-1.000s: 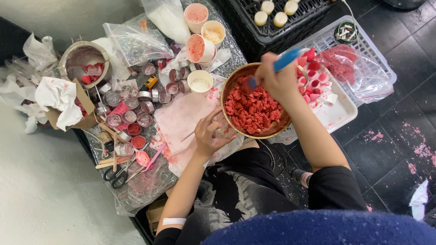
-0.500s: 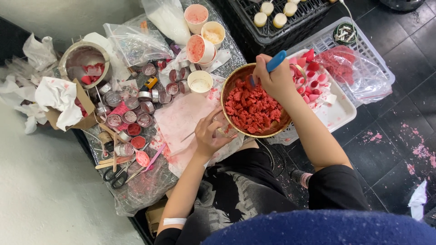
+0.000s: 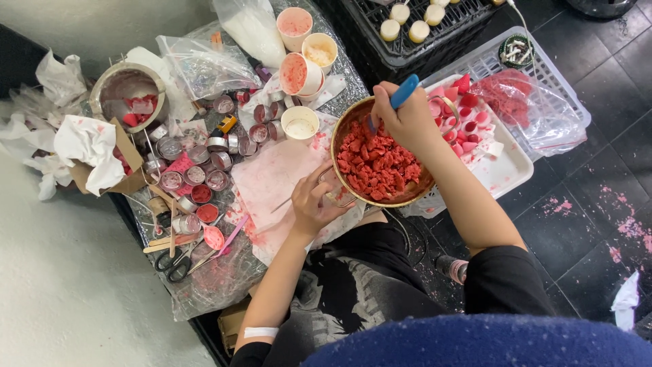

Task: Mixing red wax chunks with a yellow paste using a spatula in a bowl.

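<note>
Dark floor tiles (image 3: 598, 170) with pink specks are seen at 3 o'clock, and a messy bench (image 3: 224, 285) wrapped in clear plastic fills the left and middle.

The right hand (image 3: 407, 122) is closed tight around a blue-handled tool (image 3: 403, 92). The blue handle sticks up out of the fist toward 1 o'clock. The tool's tip is pushed down into the red chunks (image 3: 377, 163) at about 7 o'clock from the fist.

The left hand (image 3: 314, 204) is curled around the handle (image 3: 337, 194) of a brass bowl (image 3: 346, 129). The fingers are bent and the handle is gripped at the bowl's 8 o'clock edge. A thin stick (image 3: 282, 204) is seen poking out from this hand toward 9 o'clock; whether it is held cannot be told.

The bowl with the red chunks is found between the two hands, at 2 o'clock from the left hand and just under the right hand.

A pink stained cloth (image 3: 272, 177) is spread on the bench at 10 o'clock from the left hand. Small round tins (image 3: 197, 177) are crowded further out at 9 o'clock. Paper cups (image 3: 299, 71) are stood at 11 o'clock from the bowl. A white tray (image 3: 502, 170) with pink and red candles is set at 3 o'clock from the bowl. Scissors (image 3: 173, 264) are laid near the bench's lower left edge.
</note>
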